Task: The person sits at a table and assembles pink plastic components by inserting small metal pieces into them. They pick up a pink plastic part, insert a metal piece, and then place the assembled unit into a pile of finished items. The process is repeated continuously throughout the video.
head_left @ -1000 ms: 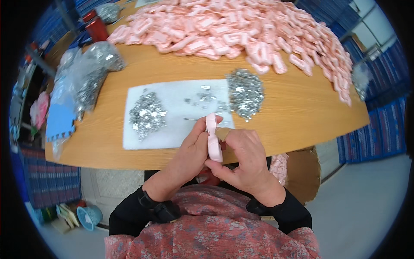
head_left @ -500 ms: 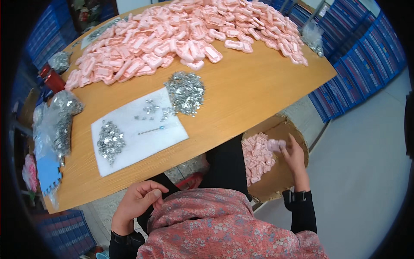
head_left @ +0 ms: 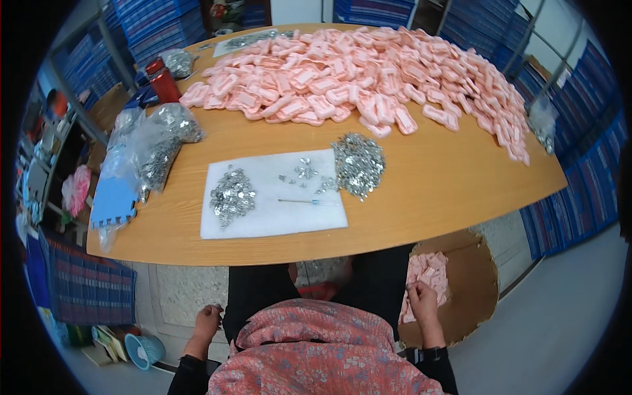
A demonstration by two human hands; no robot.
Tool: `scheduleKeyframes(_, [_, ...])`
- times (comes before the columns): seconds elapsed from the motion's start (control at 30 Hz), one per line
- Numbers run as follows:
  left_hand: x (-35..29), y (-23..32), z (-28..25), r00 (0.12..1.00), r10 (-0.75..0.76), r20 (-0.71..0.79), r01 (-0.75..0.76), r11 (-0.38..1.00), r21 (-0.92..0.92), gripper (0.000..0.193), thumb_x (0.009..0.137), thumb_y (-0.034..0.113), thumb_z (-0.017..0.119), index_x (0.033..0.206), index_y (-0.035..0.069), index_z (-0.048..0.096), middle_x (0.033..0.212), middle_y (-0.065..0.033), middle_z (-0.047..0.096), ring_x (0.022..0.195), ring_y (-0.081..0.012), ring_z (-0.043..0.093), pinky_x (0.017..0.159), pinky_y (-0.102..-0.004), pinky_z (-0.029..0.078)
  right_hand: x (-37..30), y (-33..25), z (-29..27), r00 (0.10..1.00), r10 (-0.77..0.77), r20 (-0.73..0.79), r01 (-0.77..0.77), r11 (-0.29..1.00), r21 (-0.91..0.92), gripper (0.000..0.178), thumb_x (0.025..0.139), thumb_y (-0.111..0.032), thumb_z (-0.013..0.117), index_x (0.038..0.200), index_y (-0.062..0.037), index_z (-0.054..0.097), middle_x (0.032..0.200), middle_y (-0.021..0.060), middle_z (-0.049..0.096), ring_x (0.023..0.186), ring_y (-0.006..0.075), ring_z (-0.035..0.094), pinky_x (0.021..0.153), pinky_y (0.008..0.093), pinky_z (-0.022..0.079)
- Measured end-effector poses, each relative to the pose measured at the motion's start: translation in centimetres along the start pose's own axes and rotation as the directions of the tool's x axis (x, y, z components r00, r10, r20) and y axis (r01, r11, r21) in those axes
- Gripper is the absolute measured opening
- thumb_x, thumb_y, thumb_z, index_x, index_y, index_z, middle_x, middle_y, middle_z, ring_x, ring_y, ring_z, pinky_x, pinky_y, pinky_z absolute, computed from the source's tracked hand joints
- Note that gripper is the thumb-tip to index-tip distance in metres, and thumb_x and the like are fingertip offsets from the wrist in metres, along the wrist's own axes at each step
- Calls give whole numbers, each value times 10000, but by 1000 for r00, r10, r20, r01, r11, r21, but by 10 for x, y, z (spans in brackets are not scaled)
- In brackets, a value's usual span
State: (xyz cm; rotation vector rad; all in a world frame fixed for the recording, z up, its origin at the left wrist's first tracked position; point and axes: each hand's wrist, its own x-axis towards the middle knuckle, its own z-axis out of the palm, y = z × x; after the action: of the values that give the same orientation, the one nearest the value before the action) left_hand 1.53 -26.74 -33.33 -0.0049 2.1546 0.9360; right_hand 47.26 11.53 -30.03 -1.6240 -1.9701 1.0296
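My left hand (head_left: 209, 320) hangs beside my left thigh, away from the table, its fingers curled in and nothing visible in them. My right hand (head_left: 422, 300) is by my right thigh, over the near left side of a brown cardboard box (head_left: 471, 296). Its fingers are bent together, and I see no piece in them. Inside the box lie many small pink plastic pieces (head_left: 432, 268), heaped on its left side and partly hidden by the hand. On the table in front, a white foam sheet (head_left: 276, 220) bears small silvery metal parts (head_left: 232, 196) and a thin blue-ended tool (head_left: 306, 201).
A big heap of pink plastic pieces (head_left: 316, 85) covers the far part of the wooden table (head_left: 454, 204). Beside the sheet is a pile of silvery parts (head_left: 359, 166). Bags of metal parts (head_left: 158, 148) and a red flask (head_left: 162, 82) stand left. Blue crates (head_left: 573, 217) are stacked right.
My view has turned, so the table sits further right. My right hand has drawn back toward my thigh, and the pink piece it held no longer shows in it. My left hand has dropped beside my thigh.
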Motion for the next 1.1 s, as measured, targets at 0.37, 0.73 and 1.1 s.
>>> scheduleKeyframes(0.37, [6, -162, 33, 825, -520, 222, 478, 851, 219, 453, 940, 350, 580, 1293, 68, 606, 1319, -193, 608, 1282, -335, 535, 1072, -433, 418, 29, -96, 63, 884, -281, 374, 340, 935, -100, 254, 940, -287, 686, 865, -45, 706, 688, 102, 675, 638, 176, 658, 615, 341, 530])
scheduleKeyframes(0.73, [25, -59, 106, 750, -618, 236, 623, 780, 62, 469, 947, 349, 562, 1320, 67, 589, 1361, -188, 584, 1308, -329, 516, 1089, -428, 403, 103, -91, 103, 782, 167, 601, 127, 901, -416, 317, 924, -360, 672, 1040, -66, 695, 977, 173, 686, 916, 342, 650, 805, 434, 521])
scheduleKeyframes(1.1, [59, -91, 93, 787, -542, 296, 525, 839, 141, 485, 954, 347, 545, 1347, 66, 573, 1402, -184, 560, 1335, -323, 497, 1106, -424, 389, 99, -50, 124, 872, 55, 486, 144, 920, -364, 400, 923, -408, 648, 1128, -64, 669, 1142, 210, 646, 1088, 399, 590, 920, 476, 478])
